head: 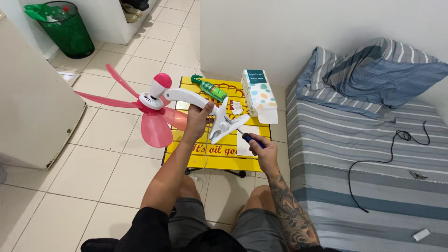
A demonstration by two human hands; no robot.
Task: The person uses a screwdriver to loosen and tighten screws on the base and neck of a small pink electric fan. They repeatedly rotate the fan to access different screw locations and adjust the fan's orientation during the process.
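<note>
A pink clip fan (pixel 156 105) is held up above the yellow table (pixel 212 156), its white arm gripped by the left hand (pixel 198 119). A screwdriver (pixel 247 137) is clenched in the right hand (pixel 263 151) — if it slips off the clamp (pixel 224 126), fingers could be jabbed.

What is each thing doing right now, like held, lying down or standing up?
Pink fan: held up off the table, blades not blurred.
Left hand: closed around the fan's white arm.
Right hand: closed on a screwdriver, tip pointed at the fan's clip.
Green bottle: lying on its side on the yellow table.
Tissue box: lying on the table.
Black cable: loose on the bed.
</note>
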